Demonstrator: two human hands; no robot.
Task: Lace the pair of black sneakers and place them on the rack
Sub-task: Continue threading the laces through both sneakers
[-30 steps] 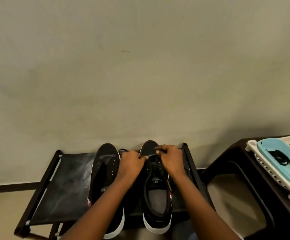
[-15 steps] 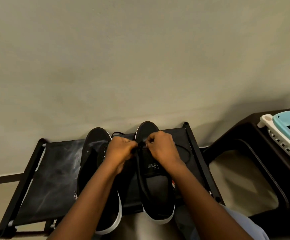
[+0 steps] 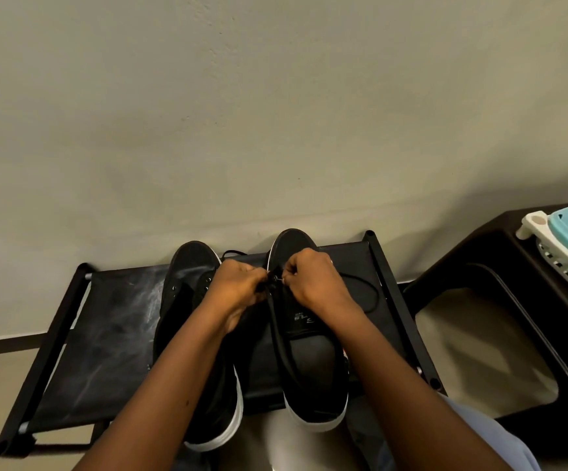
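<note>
Step in hand: lacing the right sneaker [image 3: 309, 355], judged early, near the toe-end eyelets.
Left hand [image 3: 238, 288]: fingers curled, pinching the black lace [image 3: 369, 294] at the eyelets.
Right hand [image 3: 313, 280]: fingers curled, pinching the lace tip, close against the left hand.
Next move (judgement): feed the tip through the eyelet, pull slack from the loop lying right of the shoe.
Left sneaker [image 3: 187, 283]: beside it, eyelets bare, appears unlaced.
Location: both sneakers sit on the black rack [image 3: 106, 334], heels overhanging.
Count: sneakers 2; hands 2; rack 1; basket [image 3: 547, 239] 1, far right.
</note>
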